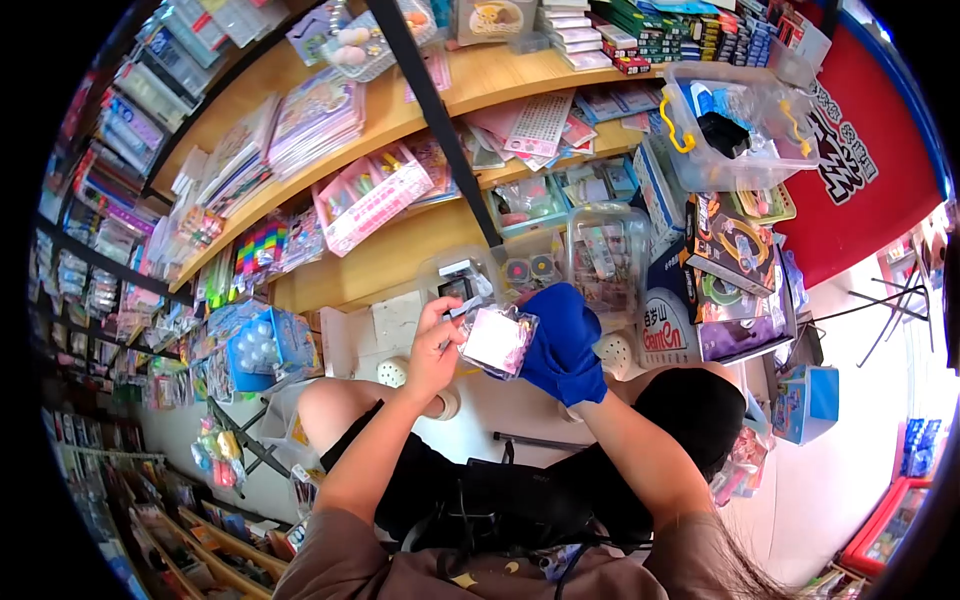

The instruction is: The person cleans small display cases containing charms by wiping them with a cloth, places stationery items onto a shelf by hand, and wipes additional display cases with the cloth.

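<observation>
My left hand (pixel 437 347) is closed, pinching the left edge of a small clear plastic packet (pixel 497 342) with a white and pink square face. Blue cloth (pixel 562 345) covers my right hand (pixel 594 408), so that only the wrist shows and the fingers are hidden. That hand holds the cloth up against the packet's right side. Just beyond both hands stand clear plastic bins (pixel 607 262) with small packaged goods inside. One smaller clear container (pixel 460 275) sits behind the left hand.
Wooden shelves (pixel 450 100) with booklets, boxes and a pink box (pixel 375 198) curve across the front. At right, a clear tub (pixel 740 130) with yellow handles stands above stacked boxes (pixel 735 245). A blue basket (pixel 265 350) is at left. My knees flank the floor space.
</observation>
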Tool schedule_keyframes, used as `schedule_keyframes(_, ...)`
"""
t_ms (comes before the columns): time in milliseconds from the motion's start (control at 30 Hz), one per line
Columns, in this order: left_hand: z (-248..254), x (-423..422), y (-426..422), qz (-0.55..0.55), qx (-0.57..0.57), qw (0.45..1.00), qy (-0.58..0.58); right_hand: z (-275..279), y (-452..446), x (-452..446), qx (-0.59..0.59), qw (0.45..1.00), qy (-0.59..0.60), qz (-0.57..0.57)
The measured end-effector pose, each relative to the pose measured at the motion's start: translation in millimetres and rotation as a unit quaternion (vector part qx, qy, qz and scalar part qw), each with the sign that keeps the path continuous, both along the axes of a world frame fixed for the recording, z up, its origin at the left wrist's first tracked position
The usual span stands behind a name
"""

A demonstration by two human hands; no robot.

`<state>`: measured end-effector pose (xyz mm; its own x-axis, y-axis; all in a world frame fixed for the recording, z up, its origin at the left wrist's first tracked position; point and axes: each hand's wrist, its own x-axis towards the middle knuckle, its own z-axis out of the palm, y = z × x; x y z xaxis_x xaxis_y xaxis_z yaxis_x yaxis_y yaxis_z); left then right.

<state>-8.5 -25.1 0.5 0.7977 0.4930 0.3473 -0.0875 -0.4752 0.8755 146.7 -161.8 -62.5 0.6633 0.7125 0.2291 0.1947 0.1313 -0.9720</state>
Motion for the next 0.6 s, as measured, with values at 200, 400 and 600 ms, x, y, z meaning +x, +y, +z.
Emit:
schedule_keyframes(200,7,-28,-4,0.082,-0.007,0.996,-0.029,13,17,-21,0.068,0.993,0.078,0.051)
schedule_keyframes(400,1,-38,-5,0.112,-0.343,0.931,-0.063,24,28,-32,0.056,0.996,0.014,0.066)
schedule_keyframes(600,-8,-24,-22,-0.035,-0.657,0.733,-0.173,3,41,-39,0.045,0.997,0.042,0.046)
